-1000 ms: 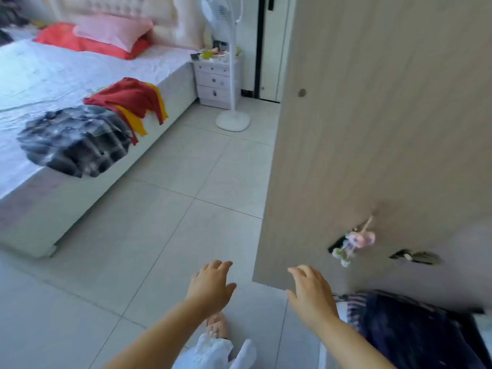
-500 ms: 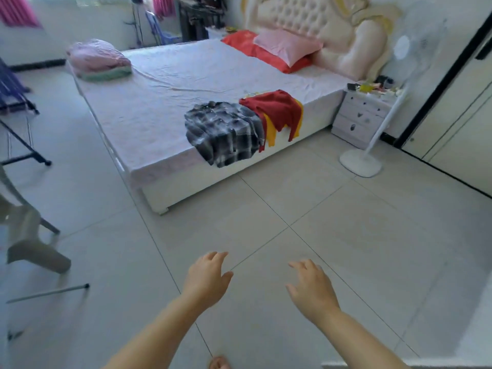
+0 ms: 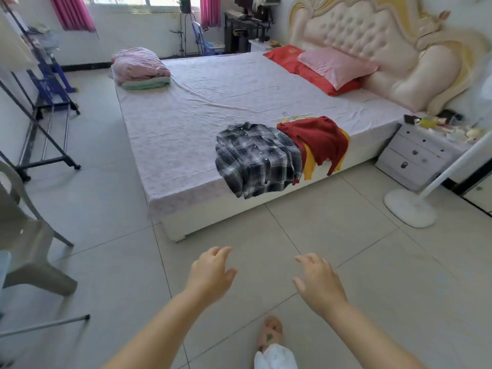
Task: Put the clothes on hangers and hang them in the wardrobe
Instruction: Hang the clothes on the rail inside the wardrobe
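Note:
A black-and-white plaid shirt (image 3: 257,158) lies on the near edge of the bed (image 3: 202,107), hanging partly over the side. To its right a red garment (image 3: 318,137) lies over a yellow one (image 3: 310,162). Thin wire hanger hooks (image 3: 288,116) show just behind the clothes. My left hand (image 3: 210,274) and my right hand (image 3: 318,283) are stretched out over the floor tiles, fingers relaxed, holding nothing, well short of the bed. The wardrobe is out of view.
A white nightstand (image 3: 418,153) and a standing fan's base (image 3: 410,207) are right of the bed. A grey plastic chair (image 3: 26,235) and a metal clothes rack (image 3: 45,121) stand at the left. Folded bedding (image 3: 141,69) sits on the bed's far corner.
My view has swung left, away from the wardrobe door, and now faces the bed. The clothes on the bed are closer and more central. Both hands stay empty in front of me.

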A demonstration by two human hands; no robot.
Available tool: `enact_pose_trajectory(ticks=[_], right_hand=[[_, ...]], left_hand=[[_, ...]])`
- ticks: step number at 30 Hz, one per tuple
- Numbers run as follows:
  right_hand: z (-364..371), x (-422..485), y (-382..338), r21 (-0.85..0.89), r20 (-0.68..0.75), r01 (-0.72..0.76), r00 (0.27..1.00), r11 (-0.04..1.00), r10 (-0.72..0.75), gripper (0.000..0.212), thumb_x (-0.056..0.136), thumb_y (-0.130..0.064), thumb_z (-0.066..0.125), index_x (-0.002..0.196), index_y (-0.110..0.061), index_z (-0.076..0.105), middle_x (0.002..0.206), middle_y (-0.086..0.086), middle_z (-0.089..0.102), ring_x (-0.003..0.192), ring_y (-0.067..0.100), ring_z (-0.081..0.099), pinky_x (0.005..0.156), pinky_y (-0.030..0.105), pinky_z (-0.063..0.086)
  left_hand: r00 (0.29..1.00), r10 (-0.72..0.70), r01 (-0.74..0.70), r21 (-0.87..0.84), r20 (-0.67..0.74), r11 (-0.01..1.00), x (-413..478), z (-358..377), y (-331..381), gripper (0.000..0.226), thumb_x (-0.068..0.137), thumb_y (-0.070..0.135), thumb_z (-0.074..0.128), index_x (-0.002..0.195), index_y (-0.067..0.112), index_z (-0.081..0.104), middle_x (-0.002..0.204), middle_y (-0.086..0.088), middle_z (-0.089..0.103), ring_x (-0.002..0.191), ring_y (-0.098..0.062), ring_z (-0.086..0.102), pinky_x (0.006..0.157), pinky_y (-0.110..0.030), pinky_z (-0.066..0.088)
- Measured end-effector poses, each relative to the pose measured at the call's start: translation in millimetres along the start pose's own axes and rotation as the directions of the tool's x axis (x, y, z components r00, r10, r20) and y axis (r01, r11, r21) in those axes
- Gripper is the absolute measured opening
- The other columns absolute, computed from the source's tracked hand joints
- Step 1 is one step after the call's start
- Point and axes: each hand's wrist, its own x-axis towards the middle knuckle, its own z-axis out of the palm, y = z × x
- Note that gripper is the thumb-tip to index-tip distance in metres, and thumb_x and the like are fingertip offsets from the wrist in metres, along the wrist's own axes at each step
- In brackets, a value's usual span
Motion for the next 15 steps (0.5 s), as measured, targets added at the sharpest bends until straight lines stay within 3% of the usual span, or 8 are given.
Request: enact_pose_trajectory(ticks=[15], right_hand=[[-71.7, 342.0, 15.6, 0.008, 0.041, 0.169, 0.985, 0.986, -0.169, 0.047, 0.093, -0.036, 0.048, 0.137, -0.025, 0.034, 0.135, -0.005, 0.039, 0.124, 0.014, 0.035, 0.101, 0.025, 0.026]], left_hand=[[0.989, -0.143, 0.139, -0.083, -0.043, 0.987, 291.5, -75.1, 27.0, 0.050, 0.093, 0.037, 0.045, 0.139, 0.023, 0.033, 0.141, 0.002, 0.038, 0.129, -0.018, 0.035, 0.102, -0.032, 0.032]])
